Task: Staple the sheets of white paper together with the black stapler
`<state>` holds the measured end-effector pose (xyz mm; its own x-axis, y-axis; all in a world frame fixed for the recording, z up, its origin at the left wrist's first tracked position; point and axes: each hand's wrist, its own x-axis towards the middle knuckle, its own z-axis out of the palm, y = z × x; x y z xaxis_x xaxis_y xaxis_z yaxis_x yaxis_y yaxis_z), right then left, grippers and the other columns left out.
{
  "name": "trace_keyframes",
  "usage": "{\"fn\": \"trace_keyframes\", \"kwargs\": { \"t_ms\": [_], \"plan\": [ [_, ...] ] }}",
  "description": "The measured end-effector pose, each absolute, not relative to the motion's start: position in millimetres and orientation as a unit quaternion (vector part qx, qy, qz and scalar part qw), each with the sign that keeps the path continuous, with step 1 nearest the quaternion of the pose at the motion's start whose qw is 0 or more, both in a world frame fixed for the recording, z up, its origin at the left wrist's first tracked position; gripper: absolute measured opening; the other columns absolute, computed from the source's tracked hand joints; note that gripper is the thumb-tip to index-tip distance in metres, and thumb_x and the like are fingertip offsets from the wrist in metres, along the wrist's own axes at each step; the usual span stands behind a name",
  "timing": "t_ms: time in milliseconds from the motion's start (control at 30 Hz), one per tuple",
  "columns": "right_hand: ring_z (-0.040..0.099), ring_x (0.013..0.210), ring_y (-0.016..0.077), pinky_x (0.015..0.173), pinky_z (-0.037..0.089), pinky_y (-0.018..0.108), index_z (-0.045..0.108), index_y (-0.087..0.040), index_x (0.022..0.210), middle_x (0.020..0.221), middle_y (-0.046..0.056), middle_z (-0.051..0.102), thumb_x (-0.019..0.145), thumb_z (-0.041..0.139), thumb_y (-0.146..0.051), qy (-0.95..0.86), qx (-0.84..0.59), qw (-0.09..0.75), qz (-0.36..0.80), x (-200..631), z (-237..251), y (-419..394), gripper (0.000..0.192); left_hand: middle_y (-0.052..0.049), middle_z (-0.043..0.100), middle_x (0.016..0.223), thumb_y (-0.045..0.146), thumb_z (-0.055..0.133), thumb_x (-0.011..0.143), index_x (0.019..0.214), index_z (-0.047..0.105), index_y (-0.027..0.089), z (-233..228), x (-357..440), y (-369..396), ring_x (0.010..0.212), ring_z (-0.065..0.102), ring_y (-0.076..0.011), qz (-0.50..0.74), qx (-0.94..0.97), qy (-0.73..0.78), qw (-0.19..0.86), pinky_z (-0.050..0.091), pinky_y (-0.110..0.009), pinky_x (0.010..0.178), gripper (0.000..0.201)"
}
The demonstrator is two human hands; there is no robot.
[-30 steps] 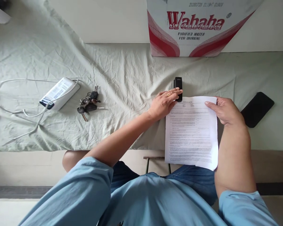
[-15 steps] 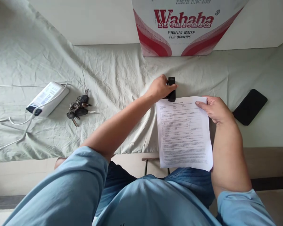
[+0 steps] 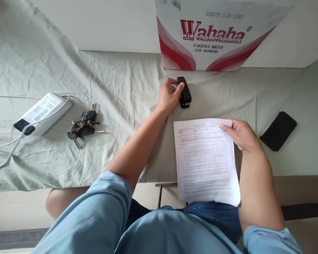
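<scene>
Wahaha water box [image 3: 214,38] sits up at 12 o'clock, bunch of keys [image 3: 82,127] and a white power bank [image 3: 41,113] with its cable out at 9, black phone [image 3: 278,131] at 3, all on a wrinkly green sheet [image 3: 116,88].

We have one view, from our head, looking steeply down over our lap at the sheet-covered bench [image 3: 122,88], close in front.

I note a wrinkled pale green sheet [image 3: 116,84] covering the surface. At twelve o'clock, a plain white wall [image 3: 108,24]. Daylight is soft, even.
</scene>
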<state>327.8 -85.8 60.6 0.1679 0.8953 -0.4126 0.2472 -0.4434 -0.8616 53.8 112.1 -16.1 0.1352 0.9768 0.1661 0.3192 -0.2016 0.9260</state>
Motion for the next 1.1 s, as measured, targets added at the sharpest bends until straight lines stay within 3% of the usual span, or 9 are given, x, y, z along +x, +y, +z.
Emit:
{"fn": "trace_keyframes", "kwargs": {
  "t_ms": [167, 333, 400, 533, 667, 800, 900, 1033, 1100],
  "plan": [
    [0.074, 0.074, 0.0214, 0.073, 0.066, 0.037, 0.082, -0.029, 0.086, 0.08, -0.001, 0.081, 0.065, 0.108, -0.079, -0.389, -0.683, 0.351, 0.51, 318.8, 64.5, -82.2, 0.06, 0.002, 0.08, 0.081, 0.04, 0.07, 0.116, 0.124, 0.065, 0.026, 6.3, 48.1, 86.6, 0.061, 0.072, -0.0162, 0.381, 0.65, 0.487, 0.441, 0.058, -0.034, 0.072, 0.017],
    [0.077, 0.076, 0.0192, 0.075, 0.067, 0.033, 0.088, -0.03, 0.09, 0.082, -0.001, 0.085, 0.066, 0.112, -0.073, -0.34, -0.673, 0.404, 0.518, 314.8, 70.7, -72.9, 0.055, 0.005, 0.073, 0.073, 0.035, 0.069, 0.115, 0.109, 0.057, 0.028, 13.2, 49.1, 87.4, 0.064, 0.07, -0.0158, 0.383, 0.637, 0.491, 0.454, 0.054, -0.032, 0.071, 0.015],
    [0.078, 0.077, 0.0188, 0.076, 0.066, 0.032, 0.088, -0.031, 0.089, 0.084, -0.001, 0.085, 0.067, 0.114, -0.067, -0.349, -0.678, 0.389, 0.516, 317.8, 73.7, -68.0, 0.05, 0.003, 0.071, 0.073, 0.039, 0.066, 0.117, 0.095, 0.054, 0.028, 15.9, 49.6, 87.4, 0.065, 0.067, -0.015, 0.398, 0.629, 0.492, 0.451, 0.051, -0.031, 0.068, 0.027],
    [0.077, 0.078, 0.0188, 0.075, 0.065, 0.031, 0.086, -0.031, 0.085, 0.084, -0.003, 0.085, 0.068, 0.113, -0.065, -0.365, -0.705, 0.369, 0.484, 327.7, 73.0, -64.9, 0.047, 0.0, 0.065, 0.064, 0.069, 0.056, 0.118, 0.072, 0.052, 0.026, 28.8, 44.4, 85.4, 0.062, 0.061, -0.0157, 0.356, 0.661, 0.439, 0.495, 0.045, -0.032, 0.061, 0.063],
    [0.075, 0.074, 0.0187, 0.072, 0.065, 0.032, 0.086, -0.029, 0.086, 0.08, -0.002, 0.083, 0.069, 0.111, -0.073, -0.345, -0.718, 0.405, 0.449, 327.2, 67.0, -73.1, 0.053, -0.001, 0.063, 0.059, 0.066, 0.061, 0.115, 0.066, 0.062, 0.024, 42.9, 36.7, 84.9, 0.059, 0.055, -0.0149, 0.268, 0.712, 0.389, 0.519, 0.041, -0.032, 0.06, 0.064],
    [0.076, 0.072, 0.0171, 0.071, 0.065, 0.031, 0.088, -0.028, 0.088, 0.081, -0.002, 0.085, 0.063, 0.115, -0.071, -0.31, -0.703, 0.471, 0.434, 317.1, 57.9, -73.9, 0.057, -0.003, 0.074, 0.074, 0.072, 0.065, 0.11, 0.077, 0.071, 0.022, 55.3, 29.3, 87.4, 0.067, 0.059, -0.0154, 0.193, 0.726, 0.331, 0.572, 0.04, -0.031, 0.063, 0.061],
    [0.076, 0.073, 0.0171, 0.07, 0.064, 0.03, 0.09, -0.026, 0.09, 0.081, -0.001, 0.085, 0.067, 0.113, -0.071, -0.346, -0.701, 0.476, 0.403, 314.0, 47.7, -68.1, 0.055, -0.005, 0.081, 0.089, 0.08, 0.077, 0.099, 0.095, 0.082, 0.018, 62.5, 21.2, 91.9, 0.082, 0.068, -0.0183, 0.121, 0.727, 0.268, 0.621, 0.047, -0.03, 0.072, 0.062],
    [0.076, 0.073, 0.0167, 0.068, 0.062, 0.029, 0.09, -0.026, 0.092, 0.082, -0.001, 0.085, 0.075, 0.11, -0.069, -0.391, -0.715, 0.456, 0.357, 317.8, 36.3, -67.2, 0.05, -0.008, 0.088, 0.105, 0.07, 0.084, 0.096, 0.109, 0.088, 0.016, 63.1, 14.5, 98.1, 0.097, 0.075, -0.0226, 0.078, 0.728, 0.248, 0.635, 0.052, -0.033, 0.082, 0.056],
    [0.076, 0.073, 0.0175, 0.068, 0.062, 0.03, 0.09, -0.026, 0.092, 0.081, -0.001, 0.085, 0.074, 0.11, -0.069, -0.395, -0.718, 0.459, 0.343, 319.7, 33.2, -69.6, 0.051, -0.007, 0.087, 0.102, 0.057, 0.084, 0.097, 0.107, 0.089, 0.017, 61.5, 15.7, 99.2, 0.095, 0.075, -0.0215, 0.07, 0.724, 0.255, 0.638, 0.052, -0.033, 0.082, 0.042]
  ]
}}
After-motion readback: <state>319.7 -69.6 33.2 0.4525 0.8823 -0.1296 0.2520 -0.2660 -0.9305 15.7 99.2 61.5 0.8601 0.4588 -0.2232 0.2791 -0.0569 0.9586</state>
